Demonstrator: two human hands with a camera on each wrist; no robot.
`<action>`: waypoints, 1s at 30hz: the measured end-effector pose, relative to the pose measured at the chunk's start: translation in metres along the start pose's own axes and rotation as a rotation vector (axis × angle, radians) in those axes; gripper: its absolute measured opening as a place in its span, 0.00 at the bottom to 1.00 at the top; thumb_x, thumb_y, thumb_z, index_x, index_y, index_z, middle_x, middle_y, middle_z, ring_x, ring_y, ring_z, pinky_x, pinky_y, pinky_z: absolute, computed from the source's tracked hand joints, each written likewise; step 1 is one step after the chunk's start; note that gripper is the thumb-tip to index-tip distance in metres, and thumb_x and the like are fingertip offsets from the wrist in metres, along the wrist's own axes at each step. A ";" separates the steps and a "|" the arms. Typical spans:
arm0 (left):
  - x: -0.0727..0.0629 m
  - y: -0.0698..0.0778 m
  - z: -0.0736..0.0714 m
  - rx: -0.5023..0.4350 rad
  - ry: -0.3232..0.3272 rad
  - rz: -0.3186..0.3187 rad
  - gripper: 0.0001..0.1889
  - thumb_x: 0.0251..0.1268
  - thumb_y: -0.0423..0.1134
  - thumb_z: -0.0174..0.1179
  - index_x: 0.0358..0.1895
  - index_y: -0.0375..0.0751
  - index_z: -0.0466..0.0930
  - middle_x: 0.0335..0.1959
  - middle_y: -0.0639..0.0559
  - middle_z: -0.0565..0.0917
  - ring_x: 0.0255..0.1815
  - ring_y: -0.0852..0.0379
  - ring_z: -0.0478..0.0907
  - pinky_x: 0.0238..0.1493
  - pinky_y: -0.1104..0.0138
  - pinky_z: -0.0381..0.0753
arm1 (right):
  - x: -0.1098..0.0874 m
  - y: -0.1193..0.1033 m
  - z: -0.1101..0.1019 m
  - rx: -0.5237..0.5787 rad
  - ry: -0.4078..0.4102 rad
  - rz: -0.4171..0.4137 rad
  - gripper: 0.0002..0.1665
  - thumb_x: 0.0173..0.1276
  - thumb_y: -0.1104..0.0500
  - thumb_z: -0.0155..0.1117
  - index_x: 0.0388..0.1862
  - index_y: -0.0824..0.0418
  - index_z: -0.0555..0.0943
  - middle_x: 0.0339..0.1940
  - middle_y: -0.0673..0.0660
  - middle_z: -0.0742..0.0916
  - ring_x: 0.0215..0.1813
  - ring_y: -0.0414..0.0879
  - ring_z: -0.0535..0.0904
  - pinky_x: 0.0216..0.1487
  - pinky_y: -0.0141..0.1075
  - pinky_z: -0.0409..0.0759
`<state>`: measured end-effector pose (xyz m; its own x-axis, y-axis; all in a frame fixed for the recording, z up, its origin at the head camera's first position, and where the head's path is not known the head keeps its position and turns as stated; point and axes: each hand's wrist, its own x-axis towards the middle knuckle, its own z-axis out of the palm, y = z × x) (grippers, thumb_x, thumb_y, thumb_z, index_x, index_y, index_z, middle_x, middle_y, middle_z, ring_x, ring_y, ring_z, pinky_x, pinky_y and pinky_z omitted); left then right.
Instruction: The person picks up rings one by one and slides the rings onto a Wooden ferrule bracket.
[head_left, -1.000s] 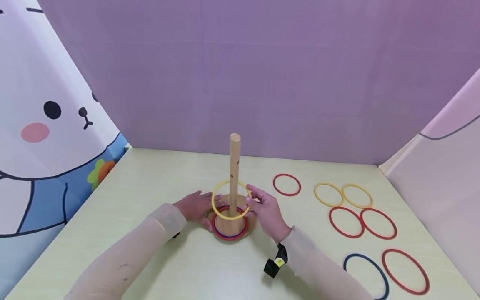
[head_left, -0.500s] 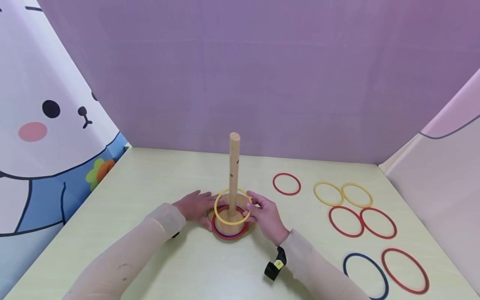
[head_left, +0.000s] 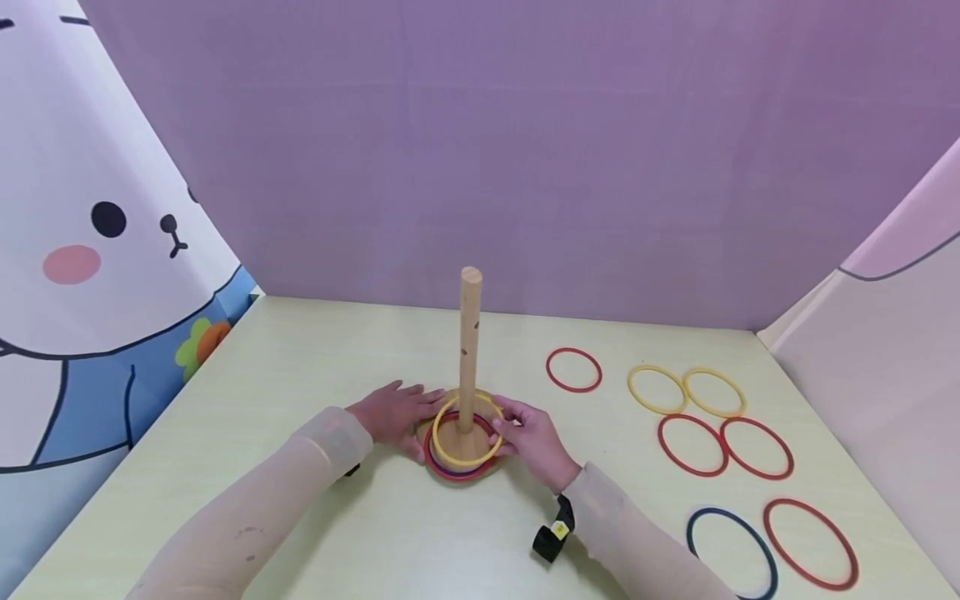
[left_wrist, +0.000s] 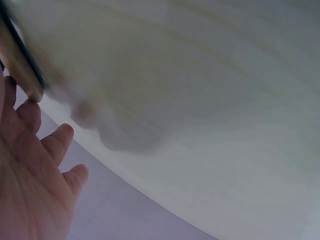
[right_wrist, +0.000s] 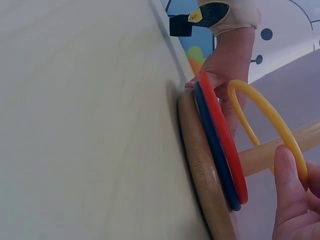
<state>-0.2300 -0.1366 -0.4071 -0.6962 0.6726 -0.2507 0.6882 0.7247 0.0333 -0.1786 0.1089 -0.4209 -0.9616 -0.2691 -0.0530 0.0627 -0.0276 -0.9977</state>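
A round wooden base (right_wrist: pixel 200 155) with an upright wooden peg (head_left: pixel 469 342) stands on the table. Around the peg, a blue ring (right_wrist: pixel 212 140) lies against the base, with a red ring (right_wrist: pixel 225 135) over it. My right hand (head_left: pixel 534 437) pinches the right side of a yellow ring (right_wrist: pixel 272 116) between thumb and fingers. This ring encircles the peg low down, tilted and apart from the red one in the right wrist view. My left hand (head_left: pixel 392 414) rests at the base's left side, fingers extended, fingertips touching its edge in the left wrist view (left_wrist: pixel 32 170).
To the right on the table (head_left: pixel 337 517) lie several loose rings: a red ring (head_left: pixel 573 390) near the peg, two touching yellow rings (head_left: pixel 656 367), more red rings (head_left: pixel 726 454) and a dark blue ring (head_left: pixel 772 562). A purple backdrop (head_left: pixel 480 167) rises behind the table.
My right hand has lowered the yellow ring along the peg, close to the rings at the base. My left hand has stayed by the base.
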 end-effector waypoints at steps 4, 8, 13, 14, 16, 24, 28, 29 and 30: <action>0.001 0.001 -0.001 -0.004 -0.010 -0.004 0.49 0.50 0.65 0.64 0.73 0.44 0.59 0.74 0.47 0.60 0.71 0.38 0.59 0.68 0.44 0.56 | 0.000 0.001 0.000 -0.026 -0.013 0.014 0.26 0.71 0.72 0.52 0.67 0.75 0.66 0.37 0.58 0.75 0.31 0.41 0.80 0.32 0.29 0.82; 0.002 0.002 0.000 -0.014 -0.006 -0.002 0.48 0.50 0.64 0.65 0.73 0.44 0.61 0.74 0.47 0.61 0.71 0.38 0.59 0.68 0.44 0.56 | 0.001 0.003 0.000 -0.040 -0.028 0.021 0.25 0.71 0.72 0.51 0.67 0.75 0.66 0.35 0.58 0.77 0.30 0.40 0.79 0.31 0.29 0.82; 0.003 -0.001 0.003 -0.010 0.002 -0.006 0.48 0.50 0.65 0.65 0.72 0.43 0.61 0.74 0.48 0.61 0.71 0.38 0.59 0.68 0.43 0.56 | 0.003 0.007 0.002 -0.030 -0.038 0.024 0.25 0.71 0.71 0.52 0.67 0.75 0.65 0.34 0.57 0.77 0.30 0.39 0.79 0.31 0.28 0.82; 0.003 -0.001 0.003 -0.010 0.003 -0.007 0.49 0.49 0.65 0.65 0.72 0.43 0.61 0.74 0.48 0.61 0.71 0.38 0.59 0.68 0.43 0.57 | 0.003 0.007 0.002 -0.030 -0.036 0.023 0.25 0.71 0.71 0.51 0.67 0.76 0.65 0.35 0.58 0.78 0.30 0.39 0.79 0.31 0.28 0.82; 0.004 -0.001 0.003 -0.007 0.006 -0.002 0.49 0.49 0.65 0.65 0.73 0.43 0.61 0.74 0.48 0.61 0.70 0.38 0.60 0.68 0.43 0.57 | 0.003 0.009 0.002 -0.029 -0.026 0.025 0.25 0.71 0.71 0.51 0.67 0.75 0.65 0.36 0.59 0.79 0.30 0.39 0.79 0.31 0.28 0.82; 0.002 0.001 -0.001 0.006 -0.016 -0.021 0.48 0.50 0.64 0.65 0.73 0.45 0.61 0.74 0.49 0.61 0.71 0.38 0.59 0.68 0.44 0.57 | 0.003 0.011 0.004 -0.007 -0.039 0.030 0.25 0.71 0.72 0.51 0.67 0.76 0.65 0.33 0.56 0.77 0.29 0.38 0.79 0.30 0.27 0.81; 0.002 0.001 0.000 -0.015 -0.002 -0.010 0.48 0.49 0.64 0.66 0.73 0.46 0.61 0.74 0.48 0.61 0.70 0.36 0.59 0.67 0.43 0.57 | 0.003 0.011 0.003 -0.023 -0.039 0.029 0.25 0.71 0.72 0.51 0.66 0.77 0.65 0.33 0.57 0.77 0.29 0.39 0.78 0.30 0.28 0.81; 0.002 0.000 0.000 -0.021 0.000 -0.010 0.48 0.49 0.64 0.66 0.73 0.47 0.61 0.74 0.48 0.61 0.70 0.36 0.59 0.67 0.43 0.57 | 0.002 0.011 0.003 -0.027 -0.040 0.031 0.25 0.71 0.72 0.51 0.66 0.77 0.65 0.33 0.56 0.77 0.29 0.39 0.78 0.30 0.28 0.81; 0.002 0.000 0.000 -0.027 0.002 -0.011 0.48 0.49 0.64 0.66 0.73 0.47 0.60 0.74 0.48 0.61 0.70 0.36 0.59 0.67 0.42 0.57 | 0.002 0.010 0.003 -0.028 -0.043 0.034 0.25 0.72 0.72 0.51 0.66 0.78 0.64 0.33 0.57 0.77 0.29 0.39 0.78 0.31 0.28 0.81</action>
<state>-0.2312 -0.1355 -0.4080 -0.7040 0.6649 -0.2495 0.6749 0.7358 0.0566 -0.1794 0.1050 -0.4307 -0.9466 -0.3109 -0.0854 0.0868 0.0093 -0.9962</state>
